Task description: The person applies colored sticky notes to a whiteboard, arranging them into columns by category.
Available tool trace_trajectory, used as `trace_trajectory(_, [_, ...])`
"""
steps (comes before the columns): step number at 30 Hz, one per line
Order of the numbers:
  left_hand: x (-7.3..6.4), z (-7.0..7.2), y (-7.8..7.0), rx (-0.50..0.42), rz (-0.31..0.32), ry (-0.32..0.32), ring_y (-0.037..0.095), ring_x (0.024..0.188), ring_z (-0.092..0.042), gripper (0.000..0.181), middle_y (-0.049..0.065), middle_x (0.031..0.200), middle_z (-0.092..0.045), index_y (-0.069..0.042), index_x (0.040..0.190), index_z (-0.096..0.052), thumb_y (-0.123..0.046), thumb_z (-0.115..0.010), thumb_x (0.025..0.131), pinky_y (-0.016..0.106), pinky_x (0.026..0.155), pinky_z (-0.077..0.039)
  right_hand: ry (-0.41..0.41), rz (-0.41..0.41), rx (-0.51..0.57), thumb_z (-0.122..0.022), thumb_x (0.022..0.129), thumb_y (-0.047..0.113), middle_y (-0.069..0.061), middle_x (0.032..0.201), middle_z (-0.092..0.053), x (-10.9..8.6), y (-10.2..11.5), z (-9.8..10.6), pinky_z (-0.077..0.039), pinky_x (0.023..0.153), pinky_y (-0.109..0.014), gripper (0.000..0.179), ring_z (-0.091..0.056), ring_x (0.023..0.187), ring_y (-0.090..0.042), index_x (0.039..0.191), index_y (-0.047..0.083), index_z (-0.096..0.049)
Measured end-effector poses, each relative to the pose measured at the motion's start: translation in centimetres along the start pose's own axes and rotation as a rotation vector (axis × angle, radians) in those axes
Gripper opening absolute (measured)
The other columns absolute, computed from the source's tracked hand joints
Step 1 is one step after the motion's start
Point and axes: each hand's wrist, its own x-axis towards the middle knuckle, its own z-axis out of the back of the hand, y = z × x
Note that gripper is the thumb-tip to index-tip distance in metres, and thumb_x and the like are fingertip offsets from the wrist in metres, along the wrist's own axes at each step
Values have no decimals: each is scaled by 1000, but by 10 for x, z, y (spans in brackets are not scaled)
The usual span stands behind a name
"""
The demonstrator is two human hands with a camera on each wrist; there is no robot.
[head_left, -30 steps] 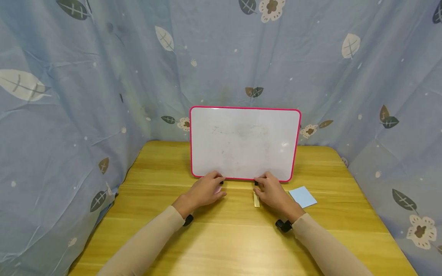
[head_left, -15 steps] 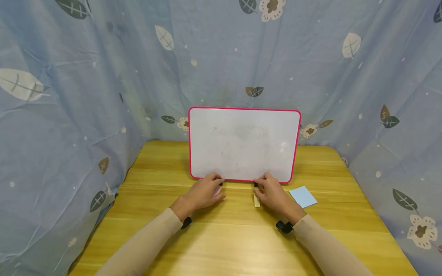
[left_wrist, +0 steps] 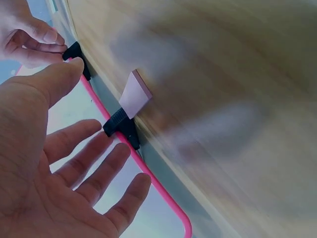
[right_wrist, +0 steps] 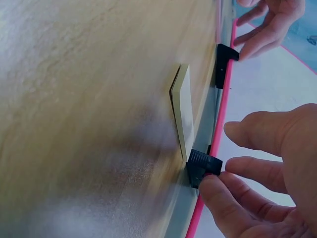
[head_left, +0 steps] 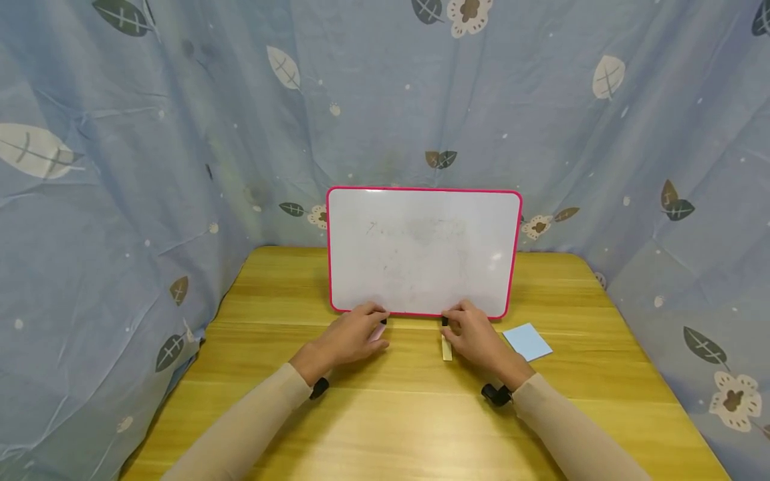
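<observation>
A whiteboard (head_left: 424, 250) with a pink frame stands upright, leaning slightly back, on two black feet. By its left foot (left_wrist: 121, 124), my left hand (head_left: 345, 337) has its fingers spread, fingertips beside or lightly on the foot. My right hand (head_left: 478, 337) is at the right foot (right_wrist: 203, 166); its fingertips touch that foot near the frame, while the thumb stays apart. A pink sticky-note pad (left_wrist: 134, 96) lies in front of the left foot. In front of the right foot is a yellow sticky-note pad (right_wrist: 183, 109), partly covered by my right hand in the head view.
A light blue sticky-note pad (head_left: 527, 342) lies on the wooden table (head_left: 385, 427), right of my right hand. Blue patterned curtain (head_left: 385, 100) hangs behind the board and along both sides of the table.
The whiteboard has shifted very slightly toward me. My left hand and forearm have moved a little to the left, and the pink pad shows a bit more. My right hand has hardly moved.
</observation>
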Motion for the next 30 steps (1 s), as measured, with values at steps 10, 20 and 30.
trace_trajectory(10, [-4, 6, 6, -32, -19, -21, 31, 140, -71, 62, 12, 155, -70, -3, 156, -72, -29, -92, 104, 48, 119, -63, -56, 29, -3, -88, 101, 2, -21, 125, -76, -1, 5, 6, -65, 92, -53, 36, -77, 109, -39, 135, -9, -82])
trace_trajectory(20, [-11, 12, 17, -48, 1, 34, 24, 121, -71, 49, 11, 138, -75, -5, 145, -79, -27, -93, 103, 47, 108, -65, -86, 51, 10, -88, 100, 3, -19, 129, -77, -3, 12, 9, -66, 94, -53, 36, -78, 113, -37, 135, -7, -83])
trace_trajectory(30, [-9, 13, 29, -29, -73, 98, 23, 120, -74, 37, 6, 132, -78, -8, 137, -84, -22, -92, 103, 45, 110, -65, -94, 95, 26, -89, 100, 3, -19, 130, -77, -2, 19, 7, -67, 99, -57, 34, -78, 116, -37, 133, -6, -84])
